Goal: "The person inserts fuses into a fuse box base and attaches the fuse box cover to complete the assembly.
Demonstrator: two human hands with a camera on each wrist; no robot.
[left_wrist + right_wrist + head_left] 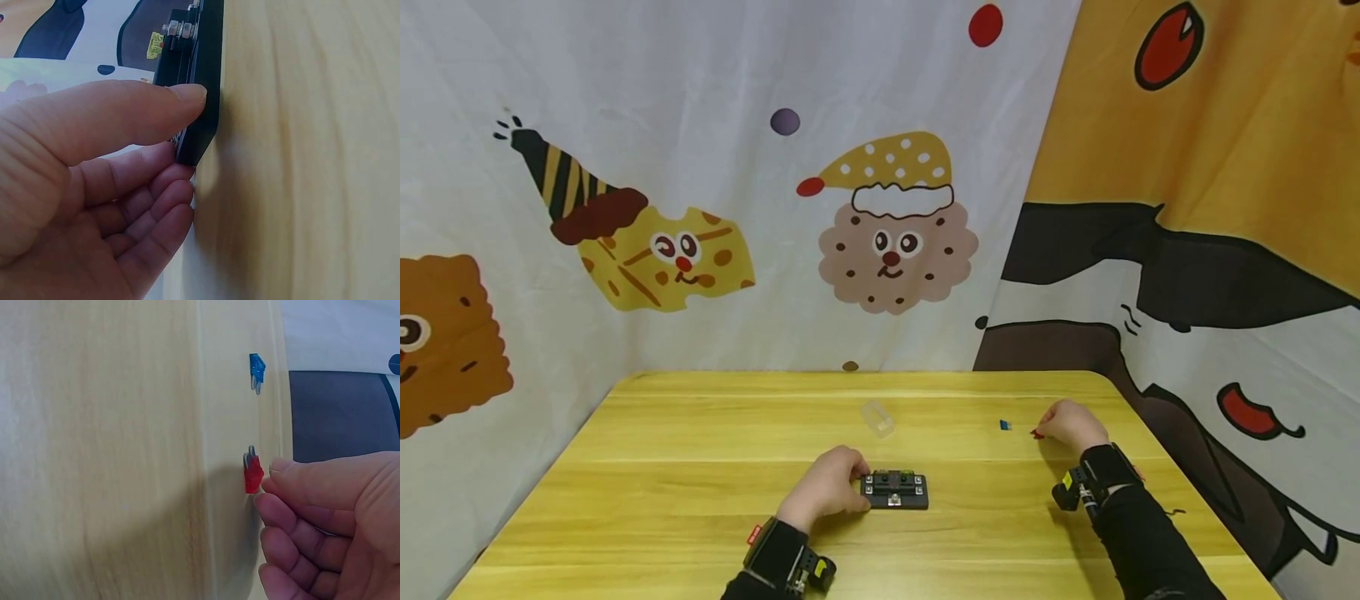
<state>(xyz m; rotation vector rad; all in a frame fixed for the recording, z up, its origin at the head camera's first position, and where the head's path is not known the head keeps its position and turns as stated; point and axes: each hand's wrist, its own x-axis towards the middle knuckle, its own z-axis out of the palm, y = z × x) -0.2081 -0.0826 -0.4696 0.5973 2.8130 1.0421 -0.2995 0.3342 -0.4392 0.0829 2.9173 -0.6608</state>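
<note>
A black fuse block (pixel 894 490) with metal screw terminals and yellow on its top lies on the table. My left hand (pixel 829 486) grips its left end. In the left wrist view the thumb (pixel 187 94) presses one side of the block (pixel 209 75), and fingertips meet its end. Over to the right, my right hand (pixel 1075 425) is at a small red blade fuse (pixel 253 475) with two metal prongs. Thumb and forefinger appear to pinch its edge; the exact contact is partly hidden. A blue blade fuse (pixel 257 367) lies a short way from it.
A small clear plastic box (pixel 878 418) sits behind the fuse block on the wooden table (pixel 700 433). A printed cloth (pixel 737 167) hangs at the table's back edge and along the right. A thin dark thing (pixel 1176 511) lies beside the right sleeve.
</note>
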